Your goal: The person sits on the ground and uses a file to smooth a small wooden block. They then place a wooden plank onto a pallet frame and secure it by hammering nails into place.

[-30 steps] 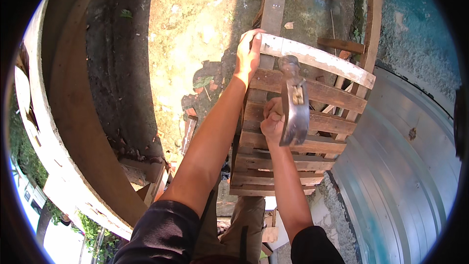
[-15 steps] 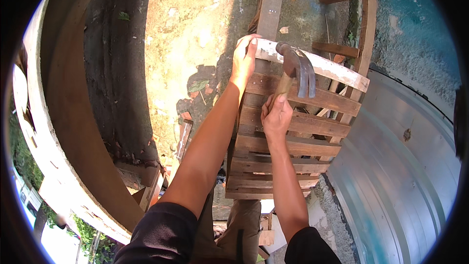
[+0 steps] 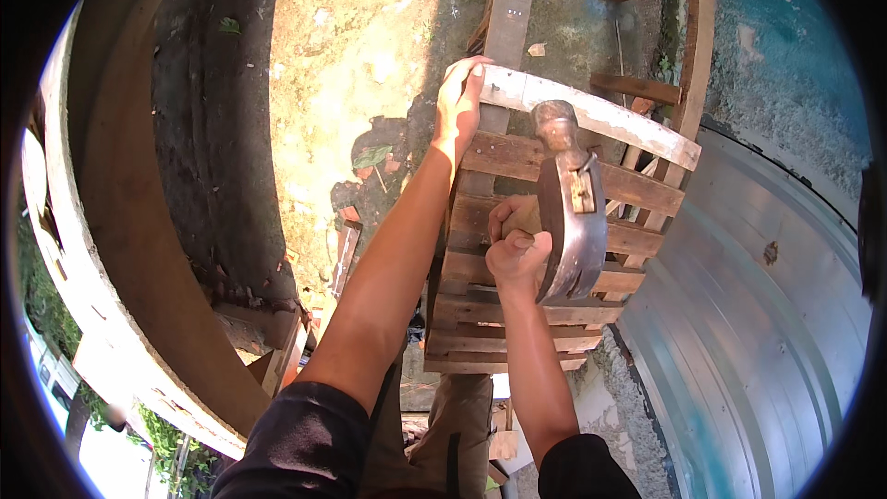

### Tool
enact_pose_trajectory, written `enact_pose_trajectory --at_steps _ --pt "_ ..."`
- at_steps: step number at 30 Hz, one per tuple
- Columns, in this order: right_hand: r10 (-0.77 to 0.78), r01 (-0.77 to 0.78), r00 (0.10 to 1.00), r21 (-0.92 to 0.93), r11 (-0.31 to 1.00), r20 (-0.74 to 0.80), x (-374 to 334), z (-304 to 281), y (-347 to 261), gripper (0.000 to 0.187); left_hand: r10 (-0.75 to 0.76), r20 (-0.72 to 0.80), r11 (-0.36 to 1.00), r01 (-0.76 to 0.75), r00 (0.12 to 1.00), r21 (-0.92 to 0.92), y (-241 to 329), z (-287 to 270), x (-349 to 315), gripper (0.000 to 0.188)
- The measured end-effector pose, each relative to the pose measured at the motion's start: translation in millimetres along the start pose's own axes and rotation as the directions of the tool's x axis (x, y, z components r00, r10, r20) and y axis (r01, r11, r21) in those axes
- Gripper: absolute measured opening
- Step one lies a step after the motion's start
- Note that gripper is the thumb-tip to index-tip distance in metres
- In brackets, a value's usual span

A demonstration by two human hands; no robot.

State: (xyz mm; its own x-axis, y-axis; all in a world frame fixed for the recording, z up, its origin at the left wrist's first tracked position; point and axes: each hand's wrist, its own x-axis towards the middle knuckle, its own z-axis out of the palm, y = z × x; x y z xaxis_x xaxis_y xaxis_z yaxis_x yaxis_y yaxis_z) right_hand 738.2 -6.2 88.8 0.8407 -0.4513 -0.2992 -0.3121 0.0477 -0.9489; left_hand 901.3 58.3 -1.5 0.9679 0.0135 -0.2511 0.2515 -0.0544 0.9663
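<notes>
A claw hammer (image 3: 571, 208) is raised over the slats, its wooden handle gripped in my right hand (image 3: 517, 238). Its worn steel head points up toward the camera. My left hand (image 3: 459, 103) is closed around the left end of a white-painted wooden slat (image 3: 591, 111), thumb on top. That slat lies across a wooden frame (image 3: 511, 9), beyond a row of brown slats (image 3: 637, 188) fixed across the nearer part. Whether a nail is under my left fingers is hidden.
Corrugated sheet metal (image 3: 739, 305) leans along the right, below a blue-green wall (image 3: 785, 65). A large curved board (image 3: 129, 249) stands at the left. Concrete ground (image 3: 351, 28) with leaves and scraps lies between. Wood offcuts (image 3: 286, 351) sit at the lower left.
The hammer has lifted away from the white slat toward the camera, its head tilting back. My left hand stays on the slat's end.
</notes>
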Motion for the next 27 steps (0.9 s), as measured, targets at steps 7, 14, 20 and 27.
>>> enact_pose_trajectory --at_steps 7,14,20,27 --pt "0.157 -0.157 0.988 0.030 0.987 0.012 24 4 -30 0.068 -0.020 -0.043 0.999 0.019 0.999 -0.030 -14 2 1 0.031" --pt "0.030 -0.009 0.998 -0.350 0.937 0.053 26 7 8 0.061 0.000 -0.007 1.000 0.000 1.000 0.017 4 4 2 0.034" --pt "0.108 -0.102 0.994 -0.165 0.981 0.029 0 2 -47 0.059 -0.069 0.022 0.997 0.069 0.997 0.031 7 -2 -6 0.047" --pt "0.205 -0.199 0.979 -0.308 0.930 -0.015 -26 -40 -31 0.047 -0.400 -0.083 0.902 0.408 0.913 0.142 -14 -5 -69 0.070"
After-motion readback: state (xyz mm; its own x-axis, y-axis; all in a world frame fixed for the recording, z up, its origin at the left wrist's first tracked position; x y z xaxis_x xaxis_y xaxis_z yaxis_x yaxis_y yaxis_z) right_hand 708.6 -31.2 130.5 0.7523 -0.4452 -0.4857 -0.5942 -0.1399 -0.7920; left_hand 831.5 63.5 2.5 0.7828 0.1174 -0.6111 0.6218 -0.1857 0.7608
